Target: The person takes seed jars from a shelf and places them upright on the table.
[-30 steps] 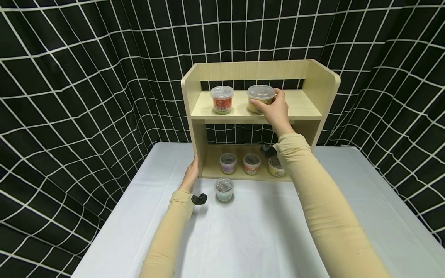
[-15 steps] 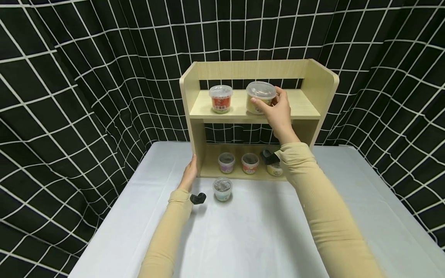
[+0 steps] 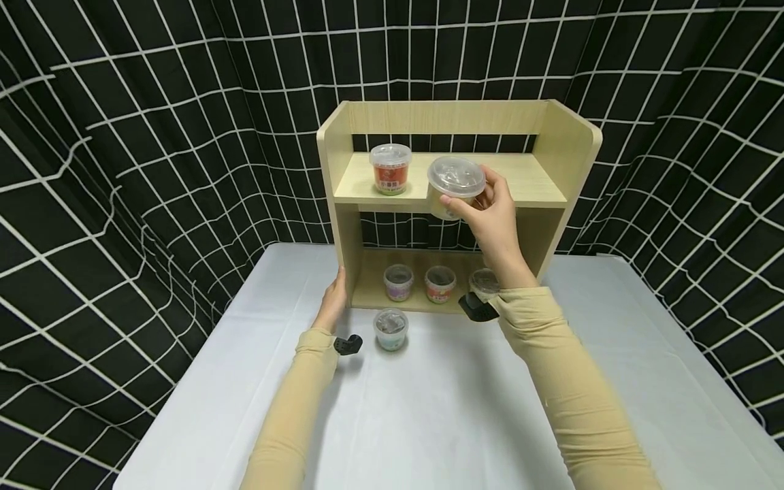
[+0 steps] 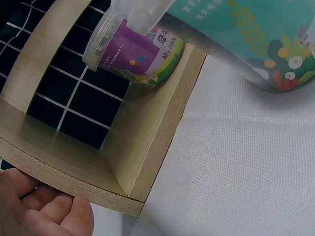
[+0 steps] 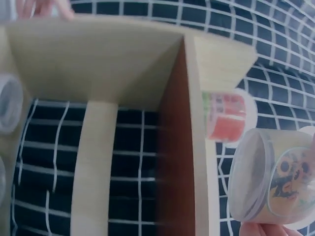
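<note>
My right hand (image 3: pixel 501 228) grips a yellow lidded plastic cup (image 3: pixel 450 204) by its side, thumb at the front, just before the upper board's front edge. Sunflowers are printed on this cup, as the right wrist view shows. My left hand (image 3: pixel 333 299) rests against the outside of the wooden shelf's (image 3: pixel 347 238) left side panel; its fingers (image 4: pixel 78 216) touch the panel near its edge. To the left of the held cup, a red-labelled cup (image 3: pixel 390 170) stands on the upper board. A teal cup (image 3: pixel 390 333) is on the white tablecloth near my left wrist.
On the lower board stand a purple cup (image 3: pixel 399 284), a red cup (image 3: pixel 439 286) and a pale cup (image 3: pixel 484 282) partly behind my right wrist. Black cloth with white grid lines (image 3: pixel 184 136) surrounds the white table (image 3: pixel 429 408).
My right hand has lifted the yellow cup off the upper board and brought it forward and down past the front edge, tilting it. The left hand stays on the side panel.
</note>
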The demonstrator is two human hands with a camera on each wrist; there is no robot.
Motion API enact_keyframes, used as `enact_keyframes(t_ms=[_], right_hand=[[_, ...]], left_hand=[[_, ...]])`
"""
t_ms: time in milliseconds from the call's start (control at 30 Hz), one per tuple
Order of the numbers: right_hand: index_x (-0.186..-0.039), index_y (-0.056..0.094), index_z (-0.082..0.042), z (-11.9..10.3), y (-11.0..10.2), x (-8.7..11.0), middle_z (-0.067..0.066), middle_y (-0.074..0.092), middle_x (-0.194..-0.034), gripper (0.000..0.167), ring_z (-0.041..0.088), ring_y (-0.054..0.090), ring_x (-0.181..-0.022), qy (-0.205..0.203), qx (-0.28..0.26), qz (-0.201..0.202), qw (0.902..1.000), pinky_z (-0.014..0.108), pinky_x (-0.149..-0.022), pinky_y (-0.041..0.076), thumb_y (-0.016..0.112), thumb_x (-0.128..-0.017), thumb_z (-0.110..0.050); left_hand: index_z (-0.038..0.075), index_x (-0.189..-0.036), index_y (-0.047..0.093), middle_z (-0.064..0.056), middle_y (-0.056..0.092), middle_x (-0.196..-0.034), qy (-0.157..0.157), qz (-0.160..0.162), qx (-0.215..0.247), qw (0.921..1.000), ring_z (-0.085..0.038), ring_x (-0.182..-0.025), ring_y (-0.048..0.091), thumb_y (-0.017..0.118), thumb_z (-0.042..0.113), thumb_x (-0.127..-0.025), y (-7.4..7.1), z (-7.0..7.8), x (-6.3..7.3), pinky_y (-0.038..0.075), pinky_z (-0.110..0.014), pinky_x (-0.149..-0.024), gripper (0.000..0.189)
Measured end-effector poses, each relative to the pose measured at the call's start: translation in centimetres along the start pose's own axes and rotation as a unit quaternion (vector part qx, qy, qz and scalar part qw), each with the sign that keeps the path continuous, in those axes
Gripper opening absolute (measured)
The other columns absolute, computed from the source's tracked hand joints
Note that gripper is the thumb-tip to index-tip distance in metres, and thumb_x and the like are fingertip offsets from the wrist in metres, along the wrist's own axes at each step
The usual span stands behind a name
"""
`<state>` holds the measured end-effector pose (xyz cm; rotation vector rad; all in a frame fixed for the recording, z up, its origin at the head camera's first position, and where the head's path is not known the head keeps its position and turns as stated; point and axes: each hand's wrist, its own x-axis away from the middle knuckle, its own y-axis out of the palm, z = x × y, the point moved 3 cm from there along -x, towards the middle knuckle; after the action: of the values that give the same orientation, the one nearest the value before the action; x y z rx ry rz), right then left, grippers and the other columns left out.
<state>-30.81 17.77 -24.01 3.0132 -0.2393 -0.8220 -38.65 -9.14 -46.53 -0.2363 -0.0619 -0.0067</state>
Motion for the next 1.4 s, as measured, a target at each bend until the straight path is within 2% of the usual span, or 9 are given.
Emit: enact_keyframes(t_ms=[167,433,867,1033,1267,1400], right_hand=[[-0.138,0.032,-0.003,0.6,-0.3,2.0,0.013,0.048,-0.13,0.075,0.02,0.046,-0.118,0.014,-0.021,0.009,0.9996,0.026,-0.099,0.038,0.076,-0.077,-0.005],[-0.137,0.032,-0.001,3.2,-0.6,4.6,0.014,0.049,-0.13,0.074,0.021,0.047,-0.117,0.028,0.004,-0.006,0.9996,0.027,-0.098,0.039,0.076,-0.077,-0.003],[-0.14,0.025,-0.001,9.1,-1.7,8.4,0.013,0.044,-0.135,0.08,0.021,0.041,-0.124,0.127,0.006,-0.006,0.9918,0.026,-0.101,0.035,0.076,-0.079,-0.009],[-0.14,0.024,0.0,11.7,-1.9,9.7,0.016,0.043,-0.135,0.084,0.022,0.04,-0.125,0.16,0.037,-0.013,0.9864,0.026,-0.102,0.034,0.078,-0.077,-0.01],[-0.137,0.029,0.006,14.5,-2.4,11.1,0.026,0.043,-0.132,0.081,0.033,0.041,-0.123,0.178,0.105,0.004,0.9784,0.038,-0.104,0.033,0.079,-0.075,-0.007],[-0.137,0.029,0.005,15.7,-2.5,11.9,0.027,0.043,-0.132,0.082,0.034,0.04,-0.124,0.193,0.119,0.003,0.974,0.039,-0.104,0.032,0.08,-0.074,-0.01]], left_hand=[[0.006,-0.147,0.023,-0.009,0.021,-0.151,0.004,0.002,-0.002,1.0,-0.027,-0.137,0.016,0.016,0.073,-0.087,-0.1,0.1,0.0,0.014,-0.039,-0.111,0.09],[0.005,-0.147,0.024,-0.011,0.021,-0.15,0.004,0.0,-0.004,1.0,-0.028,-0.137,0.016,0.016,0.071,-0.088,-0.1,0.0,-0.2,0.015,-0.039,-0.111,0.088],[0.006,-0.147,0.023,-0.01,0.021,-0.151,0.001,0.0,0.007,1.0,-0.028,-0.137,0.016,0.017,0.073,-0.087,0.0,-0.1,-0.2,0.014,-0.039,-0.111,0.09],[0.006,-0.147,0.023,-0.01,0.02,-0.151,0.002,0.001,0.003,1.0,-0.028,-0.137,0.016,0.017,0.073,-0.087,0.0,-0.1,-0.2,0.014,-0.039,-0.111,0.09],[0.006,-0.147,0.022,-0.009,0.02,-0.151,0.001,-0.004,0.009,0.9999,-0.027,-0.137,0.015,0.017,0.075,-0.085,0.1,-0.2,-0.2,0.014,-0.039,-0.111,0.092],[0.008,-0.148,0.021,-0.008,0.018,-0.152,-0.001,-0.007,0.009,0.9999,-0.027,-0.138,0.014,0.017,0.076,-0.084,0.0,-0.1,-0.2,0.013,-0.039,-0.111,0.093]])
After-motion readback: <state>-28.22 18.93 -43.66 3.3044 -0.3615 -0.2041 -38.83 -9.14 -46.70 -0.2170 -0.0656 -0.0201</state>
